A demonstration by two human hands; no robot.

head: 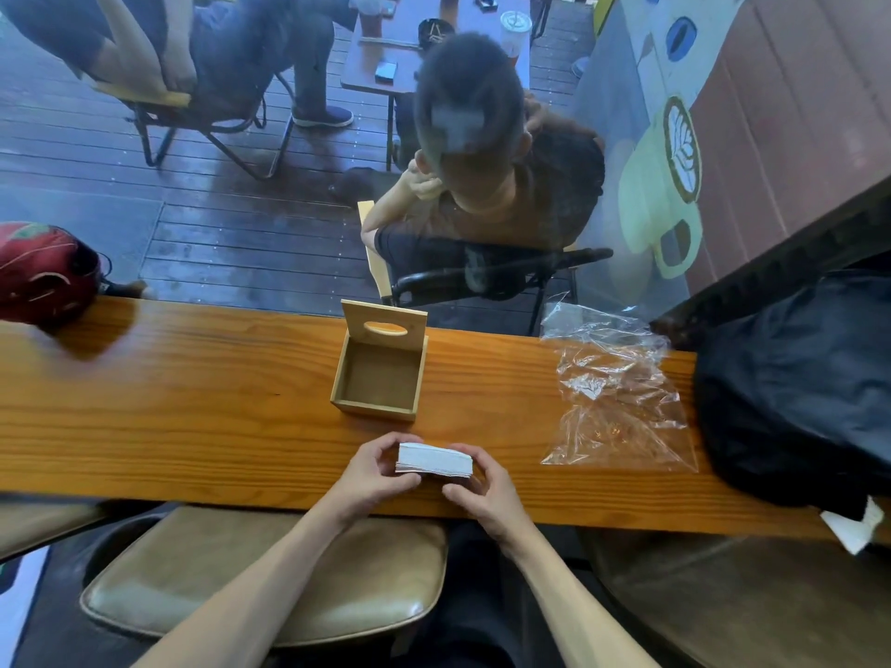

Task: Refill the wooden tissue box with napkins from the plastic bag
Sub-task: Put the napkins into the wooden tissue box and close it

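Note:
A wooden tissue box (pixel 378 378) stands open in the middle of the wooden counter (pixel 193 402), its lid with an oval slot tilted up at the back; nothing lies inside it. Just in front of the box, near the counter's front edge, I hold a white stack of napkins (pixel 434 459) between both hands. My left hand (pixel 371 470) grips its left end and my right hand (pixel 482 484) grips its right end. A clear plastic bag (pixel 617 402) lies flat and crumpled to the right of the box.
A black bag (pixel 795 388) fills the counter's right end, with a white paper scrap (pixel 853 527) below it. A red helmet (pixel 43 272) sits at the far left. Behind the glass, a person sits on a chair. A padded stool (pixel 270 580) is under my arms.

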